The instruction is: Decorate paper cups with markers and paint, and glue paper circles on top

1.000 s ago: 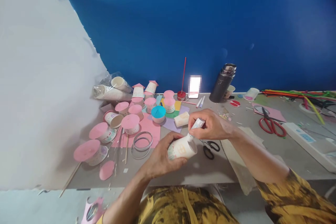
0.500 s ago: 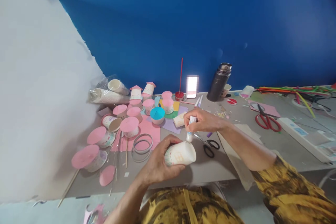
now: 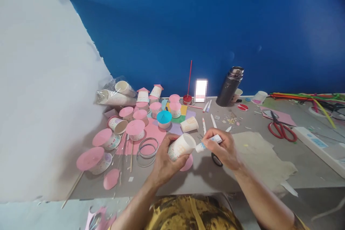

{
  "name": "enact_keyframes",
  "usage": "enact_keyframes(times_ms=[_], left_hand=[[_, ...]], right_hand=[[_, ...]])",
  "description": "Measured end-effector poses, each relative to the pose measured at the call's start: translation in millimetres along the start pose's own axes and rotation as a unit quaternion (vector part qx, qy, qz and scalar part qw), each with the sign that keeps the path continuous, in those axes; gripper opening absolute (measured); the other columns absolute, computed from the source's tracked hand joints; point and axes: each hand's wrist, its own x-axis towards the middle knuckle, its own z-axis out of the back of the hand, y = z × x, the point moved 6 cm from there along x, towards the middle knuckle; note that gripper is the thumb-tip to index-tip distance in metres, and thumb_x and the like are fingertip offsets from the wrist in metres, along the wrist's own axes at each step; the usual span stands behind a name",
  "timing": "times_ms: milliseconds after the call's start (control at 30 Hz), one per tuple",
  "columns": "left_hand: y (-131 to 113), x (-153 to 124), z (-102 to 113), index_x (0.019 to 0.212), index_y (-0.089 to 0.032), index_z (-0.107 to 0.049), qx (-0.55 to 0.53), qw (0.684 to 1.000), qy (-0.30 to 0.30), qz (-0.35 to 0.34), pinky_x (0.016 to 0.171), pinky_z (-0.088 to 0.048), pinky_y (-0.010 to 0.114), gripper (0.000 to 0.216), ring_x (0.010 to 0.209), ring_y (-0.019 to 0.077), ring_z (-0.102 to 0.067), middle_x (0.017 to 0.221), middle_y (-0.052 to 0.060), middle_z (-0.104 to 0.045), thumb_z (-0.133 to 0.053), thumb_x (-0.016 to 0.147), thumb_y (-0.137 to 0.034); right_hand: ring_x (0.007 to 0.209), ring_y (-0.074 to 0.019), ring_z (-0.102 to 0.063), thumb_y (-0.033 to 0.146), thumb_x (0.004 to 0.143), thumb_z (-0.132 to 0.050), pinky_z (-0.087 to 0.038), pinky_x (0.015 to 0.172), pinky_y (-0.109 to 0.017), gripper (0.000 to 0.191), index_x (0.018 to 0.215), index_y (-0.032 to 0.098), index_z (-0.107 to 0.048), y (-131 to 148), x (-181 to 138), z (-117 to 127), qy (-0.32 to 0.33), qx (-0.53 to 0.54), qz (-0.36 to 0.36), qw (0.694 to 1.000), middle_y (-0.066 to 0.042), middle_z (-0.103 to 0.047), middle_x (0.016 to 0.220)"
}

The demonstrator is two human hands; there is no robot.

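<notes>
My left hand (image 3: 170,156) is wrapped round a white paper cup (image 3: 182,146) with an orange drawing on its side, its rim tilted up to the right. In my right hand (image 3: 223,148) is a white glue stick (image 3: 212,143) with blue print, its lower end close to the cup's rim but apart from it. A pink paper disc (image 3: 187,162) lies under the cup. Scissors with black handles (image 3: 217,159) are partly covered by my right hand. Behind my hands another paper cup (image 3: 189,124) lies on its side.
Several cups with pink paper tops (image 3: 135,129) and one blue-topped cup (image 3: 164,118) stand to the left. Silver rings (image 3: 147,151) lie nearby. A dark flask (image 3: 230,86) stands at the back. On the right are a cloth (image 3: 256,158), red scissors (image 3: 281,130) and a power strip (image 3: 318,147).
My right hand has moved down and right with the glue stick, away from the cup's rim. The cup tips further upward, and the pink disc beneath it shows. The view has shifted slightly.
</notes>
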Motion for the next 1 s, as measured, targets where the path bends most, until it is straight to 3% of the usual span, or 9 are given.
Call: enact_keyframes(times_ms=[100, 267, 400, 600, 800, 900, 1000], left_hand=[[0.4, -0.2, -6.6, 0.106, -0.022, -0.059, 0.032, 0.999, 0.017, -0.03, 0.083, -0.049, 0.035, 0.037, 0.093, 0.0236, -0.063, 0.103, 0.005, -0.067, -0.074, 0.072, -0.027], [4.8, -3.7, -17.8, 0.111, -0.023, -0.058, 0.05, 0.993, 0.089, -0.064, 0.082, -0.049, 0.034, 0.039, 0.094, 0.0224, -0.063, 0.106, 0.004, -0.065, -0.074, 0.076, -0.022], [0.4, -5.7, -14.6, 0.113, -0.023, -0.057, 0.042, 0.988, 0.134, -0.071, 0.082, -0.048, 0.033, 0.041, 0.096, 0.0223, -0.062, 0.109, 0.004, -0.065, -0.075, 0.076, -0.021], [-1.6, -8.0, -14.1, 0.113, -0.024, -0.056, 0.04, 0.978, 0.196, -0.059, 0.077, -0.047, 0.032, 0.042, 0.091, 0.0217, -0.062, 0.108, 0.004, -0.066, -0.073, 0.075, -0.019], [2.2, -1.5, -14.5, 0.113, -0.024, -0.059, 0.055, 0.975, 0.212, -0.025, 0.075, -0.046, 0.031, 0.044, 0.087, 0.0214, -0.062, 0.105, 0.003, -0.068, -0.075, 0.072, -0.022], [6.3, 3.5, -10.5, 0.106, -0.022, -0.062, -0.021, 0.98, 0.193, 0.042, 0.07, -0.045, 0.03, 0.039, 0.082, 0.0203, -0.06, 0.097, 0.003, -0.068, -0.077, 0.071, -0.032], [12.4, 5.3, -10.6, 0.103, -0.02, -0.063, -0.139, 0.969, 0.171, 0.107, 0.066, -0.043, 0.028, 0.047, 0.077, 0.0186, -0.057, 0.091, 0.002, -0.066, -0.081, 0.069, -0.048]], right_hand=[[0.047, -0.0111, -0.04, 0.028, 0.081, -0.06, -0.03, 0.046, -0.025, 0.013, 0.069, 0.022, -0.061, 19.5, -6.2, -4.7, 0.004, -0.057, 0.066, 0.996, 0.003, -0.052, 0.054], [0.049, -0.011, -0.046, 0.024, 0.082, -0.06, -0.034, 0.052, -0.026, 0.008, 0.074, 0.022, -0.062, 49.9, -3.5, -5.6, 0.002, -0.157, 0.209, 0.965, 0.003, -0.06, 0.059], [0.05, -0.0111, -0.047, 0.023, 0.08, -0.06, -0.034, 0.053, -0.025, 0.007, 0.074, 0.022, -0.06, 47.6, 12.3, -1.6, 0.036, -0.177, 0.191, 0.965, 0.003, -0.06, 0.059], [0.051, -0.0103, -0.044, 0.019, 0.075, -0.06, -0.032, 0.052, -0.023, 0.005, 0.071, 0.021, -0.059, 38.8, 31.8, -7.6, 0.144, -0.167, 0.133, 0.966, 0.005, -0.056, 0.059], [0.053, -0.0098, -0.043, 0.016, 0.074, -0.06, -0.03, 0.054, -0.023, 0.006, 0.071, 0.021, -0.06, 47.7, 21.7, -15.9, 0.232, -0.189, 0.159, 0.941, 0.005, -0.054, 0.059], [0.056, -0.0108, -0.044, 0.016, 0.076, -0.061, -0.03, 0.057, -0.025, 0.005, 0.074, 0.02, -0.061, 46.2, 11.9, -8.0, 0.221, -0.23, 0.2, 0.926, 0.004, -0.056, 0.062], [0.056, -0.0116, -0.047, 0.019, 0.078, -0.063, -0.033, 0.057, -0.025, 0.002, 0.077, 0.021, -0.064, 38.6, 9.0, 10.2, 0.142, -0.193, 0.178, 0.955, 0.003, -0.059, 0.063]])
